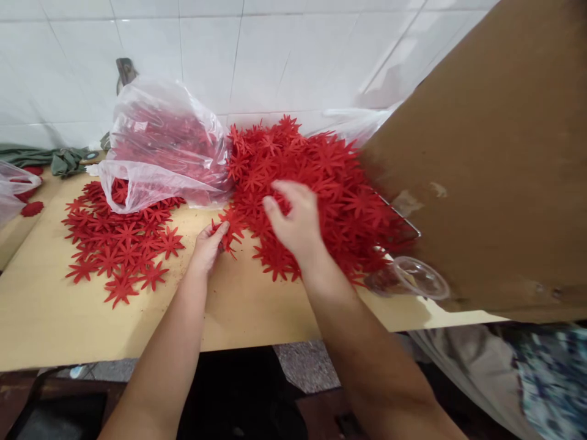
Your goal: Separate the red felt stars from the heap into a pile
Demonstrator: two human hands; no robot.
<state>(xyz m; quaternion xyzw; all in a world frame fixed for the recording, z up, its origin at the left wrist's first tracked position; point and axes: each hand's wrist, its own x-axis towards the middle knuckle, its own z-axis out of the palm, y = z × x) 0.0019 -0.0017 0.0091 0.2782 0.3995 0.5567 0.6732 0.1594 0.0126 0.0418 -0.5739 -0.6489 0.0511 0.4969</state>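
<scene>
While the right hand (296, 223) rests loose-fingered, gripping nothing, on the red flower pile (316, 189), the left hand (208, 244) pinches one red flower (230, 227).

A pale wooden table (55, 318) stands against a white tiled wall. On its left part lies a flat spread of red flowers (114, 244). Behind them a clear bag (160, 146) with more red pieces rests on the top. At the middle and right a big heap (321, 177) of the same flowers covers the table up to the wall. A clear cup (419, 278) lies at the near right edge. A green cloth (50, 157) lies far left
</scene>
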